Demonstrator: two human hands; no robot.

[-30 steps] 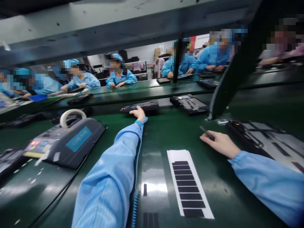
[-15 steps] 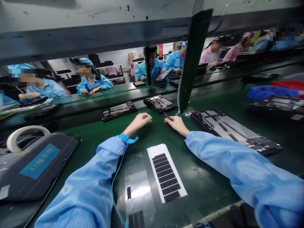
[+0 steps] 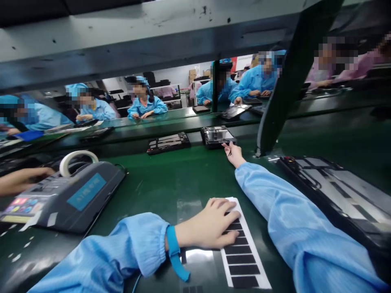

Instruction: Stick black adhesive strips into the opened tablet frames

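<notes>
My left hand [image 3: 210, 224] lies palm down with its fingers spread on a white sheet [image 3: 244, 259] of black adhesive strips, covering its upper left part. A blue wrist strap [image 3: 175, 250] circles that wrist. My right hand [image 3: 233, 154] reaches forward, its fingers pinched at the near edge of an opened flat electronic device [image 3: 217, 135]. What sits between those fingertips is too small to make out. A clear film [image 3: 198, 260] lies left of the sheet, partly under my left forearm.
Another opened device [image 3: 169, 142] lies left of that one, and a larger one [image 3: 342, 187] at right. A grey machine [image 3: 88, 199] with a tape roll [image 3: 77, 160] stands left, near another person's hand [image 3: 24, 179]. A dark green post [image 3: 284, 93] rises at back right. Co-workers sit opposite.
My left hand has come down and back onto the strip sheet. My right hand has moved forward to the device; the dark thin piece in it no longer shows clearly. The view has turned left.
</notes>
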